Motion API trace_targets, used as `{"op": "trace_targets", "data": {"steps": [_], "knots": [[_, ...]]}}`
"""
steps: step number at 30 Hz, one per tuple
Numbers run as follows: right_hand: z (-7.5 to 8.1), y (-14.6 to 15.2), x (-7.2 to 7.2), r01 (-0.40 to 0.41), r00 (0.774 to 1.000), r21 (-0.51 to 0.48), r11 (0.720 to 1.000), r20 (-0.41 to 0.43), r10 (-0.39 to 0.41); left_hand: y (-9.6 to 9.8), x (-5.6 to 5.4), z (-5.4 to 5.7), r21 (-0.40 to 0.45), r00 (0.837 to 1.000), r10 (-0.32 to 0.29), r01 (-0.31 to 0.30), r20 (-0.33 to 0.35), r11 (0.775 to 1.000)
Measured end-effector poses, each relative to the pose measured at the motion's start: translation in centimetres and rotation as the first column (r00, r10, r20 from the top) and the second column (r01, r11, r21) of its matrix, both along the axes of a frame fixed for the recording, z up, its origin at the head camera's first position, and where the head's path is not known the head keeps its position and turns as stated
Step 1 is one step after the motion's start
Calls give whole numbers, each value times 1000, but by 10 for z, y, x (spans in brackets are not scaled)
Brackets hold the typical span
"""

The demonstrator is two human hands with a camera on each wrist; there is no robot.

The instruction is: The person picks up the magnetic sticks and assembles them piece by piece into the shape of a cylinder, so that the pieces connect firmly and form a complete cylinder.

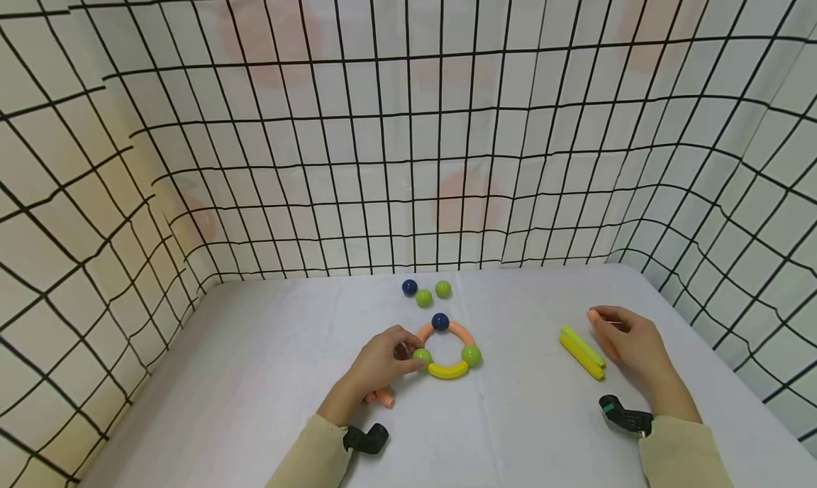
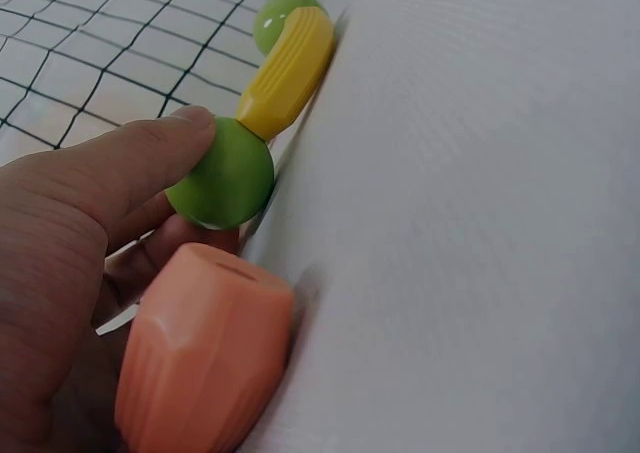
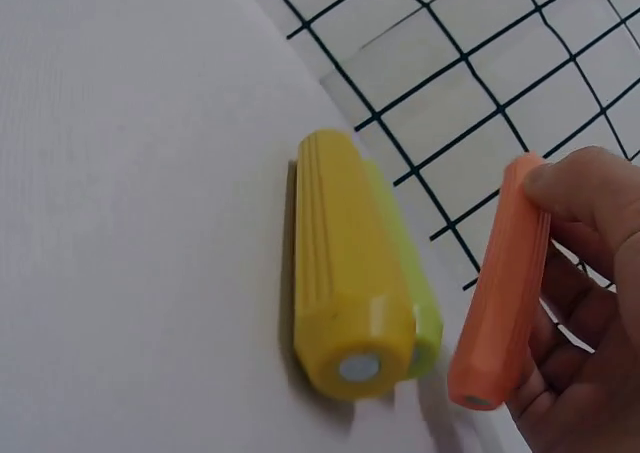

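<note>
A ring of magnetic-looking toy pieces lies on the table, joining a dark blue ball point(image 1: 440, 322), two orange curved rods point(image 1: 462, 333), a yellow curved rod point(image 1: 448, 370) and two green balls. My left hand point(image 1: 376, 364) pinches the ring's left green ball point(image 2: 225, 178) between thumb and fingers. On the ring's other side sits the right green ball point(image 1: 471, 355). Some orange pieces point(image 1: 385, 398) lie beneath the left wrist. Over at the right, my right hand point(image 1: 637, 342) holds an orange straight rod point(image 3: 500, 293), raised beside a yellow rod point(image 1: 581, 357) and a lime rod point(image 1: 585, 345).
Behind the ring rest a loose dark blue ball point(image 1: 410, 287) and two loose green balls point(image 1: 443, 289). White cloth covers the table point(image 1: 255, 374). A black grid netting point(image 1: 408, 133) over white fabric encloses the back and both sides.
</note>
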State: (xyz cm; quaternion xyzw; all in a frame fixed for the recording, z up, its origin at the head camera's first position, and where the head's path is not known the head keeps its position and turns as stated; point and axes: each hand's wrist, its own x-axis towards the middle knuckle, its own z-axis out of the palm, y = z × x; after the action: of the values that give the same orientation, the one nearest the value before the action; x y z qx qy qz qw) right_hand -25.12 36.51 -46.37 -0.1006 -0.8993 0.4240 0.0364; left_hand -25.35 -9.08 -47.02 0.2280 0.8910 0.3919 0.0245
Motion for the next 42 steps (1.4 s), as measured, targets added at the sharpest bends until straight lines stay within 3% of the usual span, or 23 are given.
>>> {"op": "trace_targets", "data": {"steps": [5, 12, 23, 30, 35, 42], "knots": [[5, -3, 0, 10, 998, -85, 996, -57, -15, 0, 0, 0, -3, 1000, 4, -4, 6, 1000], [20, -16, 1, -59, 989, -167, 984, -145, 35, -1, 0, -2, -2, 1000, 3, -3, 8, 1000], [37, -55, -3, -139, 961, -116, 983, -256, 106, 0, -3, -3, 12, 1000, -4, 4, -6, 1000], [50, -92, -11, -252, 937, -226, 941, -300, 179, 2, -3, -3, 10, 1000, -1, 1, -4, 1000], [56, -122, -22, -306, 914, -222, 926, -340, 221, 1, -3, -1, 6, 1000, -1, 1, -2, 1000], [58, -165, -37, -357, 900, -243, 902, -348, 262, 0, -2, 0, 4, 1000, -1, 1, 4, 1000]]}}
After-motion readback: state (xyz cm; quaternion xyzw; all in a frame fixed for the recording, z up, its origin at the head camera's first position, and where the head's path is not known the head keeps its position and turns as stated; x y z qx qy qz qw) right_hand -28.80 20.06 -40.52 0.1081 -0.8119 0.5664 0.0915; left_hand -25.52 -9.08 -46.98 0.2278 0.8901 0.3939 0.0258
